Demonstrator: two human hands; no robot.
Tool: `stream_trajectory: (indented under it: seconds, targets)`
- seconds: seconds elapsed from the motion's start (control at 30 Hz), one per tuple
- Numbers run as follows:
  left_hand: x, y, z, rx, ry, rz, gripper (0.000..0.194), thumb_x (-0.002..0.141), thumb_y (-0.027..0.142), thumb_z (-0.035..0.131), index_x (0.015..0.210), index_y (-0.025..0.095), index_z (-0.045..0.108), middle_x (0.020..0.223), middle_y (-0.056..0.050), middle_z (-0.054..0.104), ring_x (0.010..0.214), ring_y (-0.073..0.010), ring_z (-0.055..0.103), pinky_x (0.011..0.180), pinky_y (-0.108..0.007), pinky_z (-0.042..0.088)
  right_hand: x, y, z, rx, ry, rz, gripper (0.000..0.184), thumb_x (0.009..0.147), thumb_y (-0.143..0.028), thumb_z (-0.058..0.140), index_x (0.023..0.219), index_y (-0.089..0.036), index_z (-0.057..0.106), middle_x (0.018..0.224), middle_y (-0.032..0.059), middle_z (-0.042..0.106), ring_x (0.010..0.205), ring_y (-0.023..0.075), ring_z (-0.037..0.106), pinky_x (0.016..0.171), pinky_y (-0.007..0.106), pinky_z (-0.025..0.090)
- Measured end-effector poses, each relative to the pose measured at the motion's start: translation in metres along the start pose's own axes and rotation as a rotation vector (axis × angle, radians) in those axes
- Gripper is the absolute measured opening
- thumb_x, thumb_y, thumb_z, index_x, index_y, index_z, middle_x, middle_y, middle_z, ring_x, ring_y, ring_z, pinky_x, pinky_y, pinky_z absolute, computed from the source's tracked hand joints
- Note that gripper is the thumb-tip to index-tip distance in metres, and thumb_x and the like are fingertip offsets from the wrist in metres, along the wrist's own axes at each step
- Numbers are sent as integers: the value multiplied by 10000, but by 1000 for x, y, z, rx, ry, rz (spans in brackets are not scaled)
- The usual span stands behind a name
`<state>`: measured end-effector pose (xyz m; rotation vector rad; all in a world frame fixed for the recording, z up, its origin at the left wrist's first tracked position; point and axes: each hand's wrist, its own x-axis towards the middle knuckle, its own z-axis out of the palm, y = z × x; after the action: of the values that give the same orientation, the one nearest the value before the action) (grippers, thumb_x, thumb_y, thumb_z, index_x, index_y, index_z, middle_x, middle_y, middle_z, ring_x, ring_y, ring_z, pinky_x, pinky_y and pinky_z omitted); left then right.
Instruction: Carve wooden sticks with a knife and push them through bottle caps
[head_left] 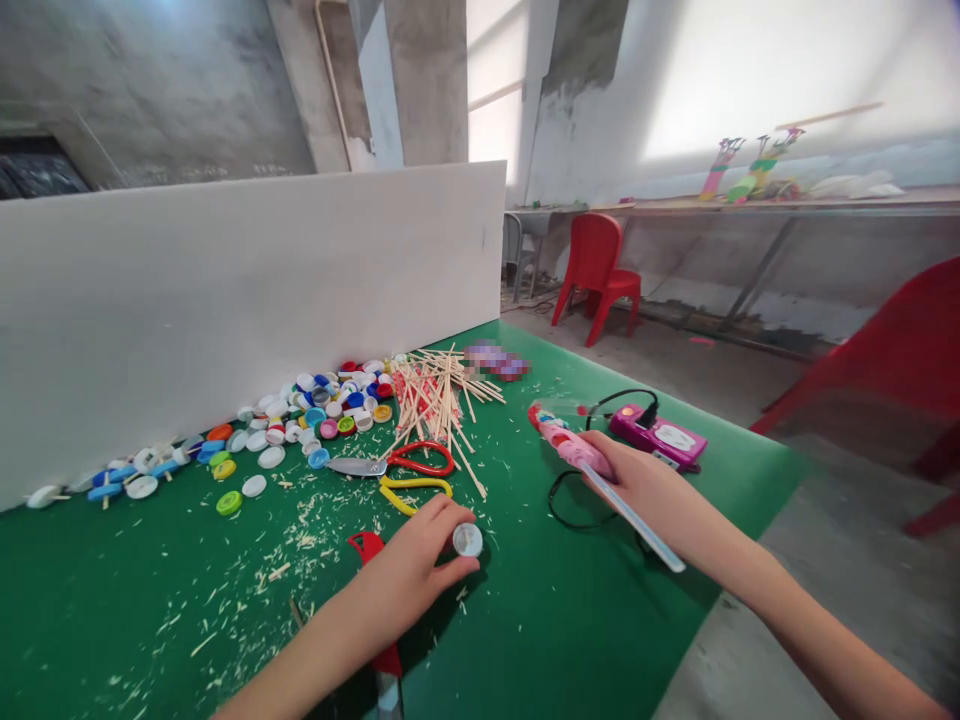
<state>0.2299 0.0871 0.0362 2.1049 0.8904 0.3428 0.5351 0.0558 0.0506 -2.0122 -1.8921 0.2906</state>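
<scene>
My left hand rests on the green table and pinches a white bottle cap between thumb and fingers. My right hand grips a pink hot glue gun with a pale glue stick poking out of its back, nozzle pointing left and away. A black cord loops from the gun toward a pink box.
Red-handled scissors, yellow-handled pliers and a red-handled tool lie by my left hand. A pile of wooden sticks, several coloured bottle caps, a white board behind. Red chairs on the right.
</scene>
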Motion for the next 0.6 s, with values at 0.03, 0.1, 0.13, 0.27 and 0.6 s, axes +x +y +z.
stream_trajectory:
  seconds: [0.03, 0.1, 0.13, 0.27, 0.6]
  targets:
    - [-1, -1, 0, -1, 8, -1, 299, 904, 352, 562, 1179, 237, 538, 1181, -54, 536, 1116, -210, 535, 1011, -404, 432, -1, -2, 1, -36, 12, -19, 367, 917, -448, 379, 1151, -226, 553, 1045, 41, 652, 868, 188, 626, 715, 270, 447]
    - [-1, -2, -2, -12, 36, 3, 403, 908, 370, 550, 1285, 247, 476, 1288, -74, 511, 1193, -225, 502, 1075, -436, 389, -3, -4, 4, -127, 59, -85, 368, 929, -415, 357, 1164, -213, 555, 1108, 61, 636, 948, 204, 611, 777, 295, 447]
    - [0, -2, -3, -17, 55, 9, 474, 908, 377, 545, 1349, 256, 422, 1322, -82, 497, 1205, -232, 496, 1086, -450, 380, -3, -5, 7, -178, 88, -123, 373, 934, -402, 352, 1176, -200, 553, 1132, 75, 625, 978, 211, 601, 799, 307, 445]
    - [13, 6, -13, 8, 119, 70, 712, 889, 346, 561, 1499, 284, 198, 1238, -86, 537, 1096, -230, 548, 1017, -452, 445, -4, -5, 15, -385, 158, -226, 394, 938, -362, 405, 1255, -162, 527, 1093, 96, 617, 954, 226, 577, 792, 334, 434]
    - [44, 26, -18, 242, 58, 271, 237, 926, 345, 520, 1086, 198, 613, 1032, -58, 544, 897, -173, 567, 888, -371, 488, -9, -17, 17, -335, 156, -275, 422, 947, -356, 380, 1289, -147, 511, 1112, 95, 613, 995, 218, 562, 846, 348, 448]
